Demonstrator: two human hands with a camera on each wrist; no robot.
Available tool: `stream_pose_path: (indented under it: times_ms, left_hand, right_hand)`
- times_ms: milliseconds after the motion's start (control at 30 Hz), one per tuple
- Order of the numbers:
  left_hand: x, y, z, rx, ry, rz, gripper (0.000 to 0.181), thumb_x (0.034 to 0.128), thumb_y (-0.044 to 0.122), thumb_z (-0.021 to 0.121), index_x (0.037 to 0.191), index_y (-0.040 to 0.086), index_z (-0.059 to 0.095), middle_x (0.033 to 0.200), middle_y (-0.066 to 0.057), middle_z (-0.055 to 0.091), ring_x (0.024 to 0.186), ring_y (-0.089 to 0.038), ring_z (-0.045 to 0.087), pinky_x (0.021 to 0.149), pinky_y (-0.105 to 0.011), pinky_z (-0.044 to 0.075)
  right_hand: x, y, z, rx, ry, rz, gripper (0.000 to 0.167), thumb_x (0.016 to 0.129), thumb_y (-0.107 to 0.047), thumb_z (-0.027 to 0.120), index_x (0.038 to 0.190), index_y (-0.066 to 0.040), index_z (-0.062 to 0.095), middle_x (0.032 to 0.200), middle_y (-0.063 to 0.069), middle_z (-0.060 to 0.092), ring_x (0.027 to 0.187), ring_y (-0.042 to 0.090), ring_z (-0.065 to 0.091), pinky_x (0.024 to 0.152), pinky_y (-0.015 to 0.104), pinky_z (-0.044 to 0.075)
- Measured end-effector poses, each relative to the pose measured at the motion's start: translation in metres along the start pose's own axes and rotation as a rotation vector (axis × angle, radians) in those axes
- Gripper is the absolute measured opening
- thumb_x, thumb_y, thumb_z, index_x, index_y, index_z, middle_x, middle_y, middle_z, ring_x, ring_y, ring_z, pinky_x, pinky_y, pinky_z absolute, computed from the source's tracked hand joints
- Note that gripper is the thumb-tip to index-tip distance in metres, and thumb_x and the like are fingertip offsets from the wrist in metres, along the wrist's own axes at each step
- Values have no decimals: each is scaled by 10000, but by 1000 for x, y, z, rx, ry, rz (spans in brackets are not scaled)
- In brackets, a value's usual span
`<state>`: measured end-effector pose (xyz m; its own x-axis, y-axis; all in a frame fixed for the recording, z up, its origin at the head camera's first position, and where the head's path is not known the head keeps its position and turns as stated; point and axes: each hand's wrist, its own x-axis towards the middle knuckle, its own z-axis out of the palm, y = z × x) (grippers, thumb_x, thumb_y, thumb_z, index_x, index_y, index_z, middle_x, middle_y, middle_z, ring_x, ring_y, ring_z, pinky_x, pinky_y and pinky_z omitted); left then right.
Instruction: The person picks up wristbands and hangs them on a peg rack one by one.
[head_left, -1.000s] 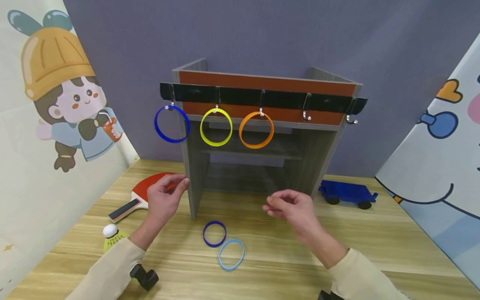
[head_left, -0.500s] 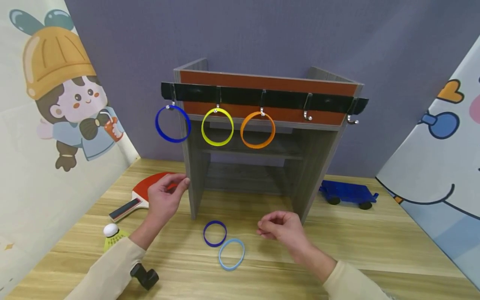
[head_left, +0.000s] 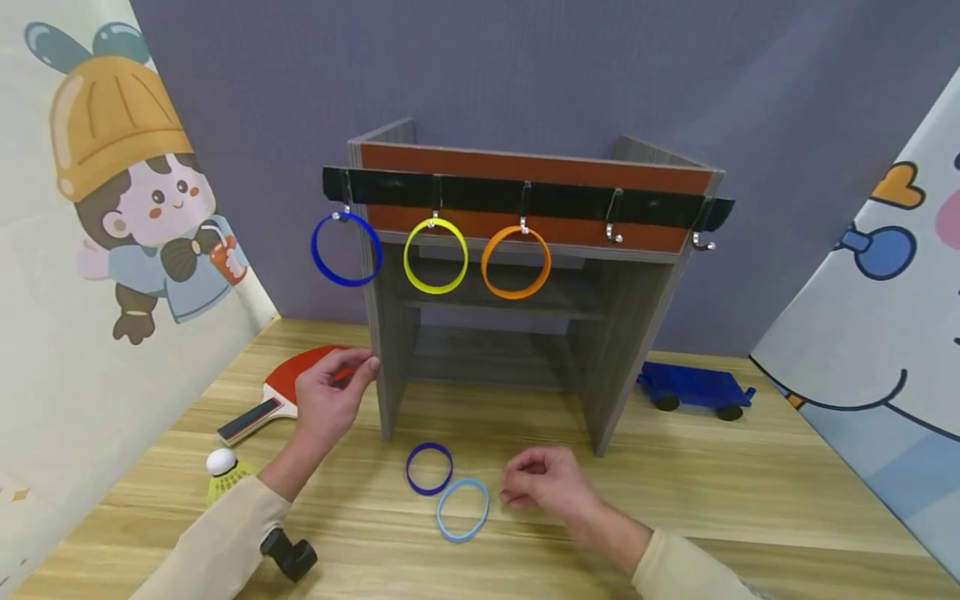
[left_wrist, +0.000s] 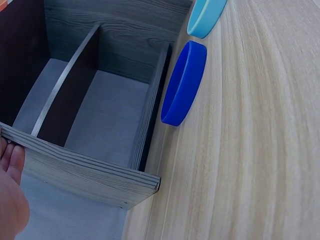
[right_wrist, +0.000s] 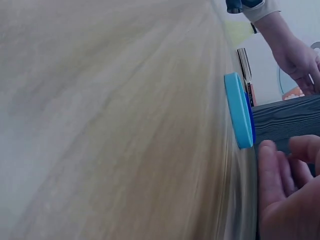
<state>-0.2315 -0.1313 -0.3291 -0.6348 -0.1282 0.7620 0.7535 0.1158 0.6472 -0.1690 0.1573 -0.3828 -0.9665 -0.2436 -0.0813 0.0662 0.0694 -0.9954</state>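
My left hand (head_left: 330, 400) holds the front edge of the left side panel of a grey wooden shelf (head_left: 386, 367), thumb and fingers at the edge. In the left wrist view, the fingers (left_wrist: 15, 165) lie against the panel's outer side. My right hand (head_left: 551, 487) hovers just right of a light blue wristband (head_left: 439, 517), fingers loosely bent and holding nothing. Beside that band lies a dark blue wristband (head_left: 408, 475). In the right wrist view, the light blue band (right_wrist: 238, 110) is left of the fingertips. Blue (head_left: 322, 267), yellow (head_left: 407, 267) and orange (head_left: 486, 271) wristbands hang from hooks.
A black rail (head_left: 570, 196) with several metal hooks crosses the shelf's top; the two right hooks hold nothing. A red table tennis bat (head_left: 288, 379) and a shuttlecock (head_left: 225, 471) lie left. A blue toy cart (head_left: 693, 386) stands right, near the back wall.
My right hand has moved left and down, toward the light blue wristband. The left hand has stayed at the shelf panel, and the wristbands have not moved.
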Motion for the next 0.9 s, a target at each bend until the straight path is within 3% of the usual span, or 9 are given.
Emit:
stream_pose_path:
  times_ms: [267,500,900]
  left_hand:
    - [-1,-2,0,-11,6,1,110,778,-183,662,885,-172,641,784,-265,641,657,-124,662,617,-205,548]
    - [0,-2,0,-6,12,40,84,801,-134,671,881,-152,652,772,-222,656,666,-83,650,606,-160,530]
    - [-1,0,1,27,14,14,102,783,-170,662,883,-169,642,764,-250,643,649,-96,655,598,-170,534]
  right_hand:
    - [3,5,7,-65,-50,57,182,804,-15,700,936,81,618,764,132,660,670,220,651,618,331,570]
    - [6,5,11,-97,-58,80,207,787,-13,726,942,67,615,761,133,663,653,210,650,614,338,574]
    - [15,4,18,-183,-43,102,199,743,10,753,879,49,611,685,124,638,565,190,631,536,323,564]
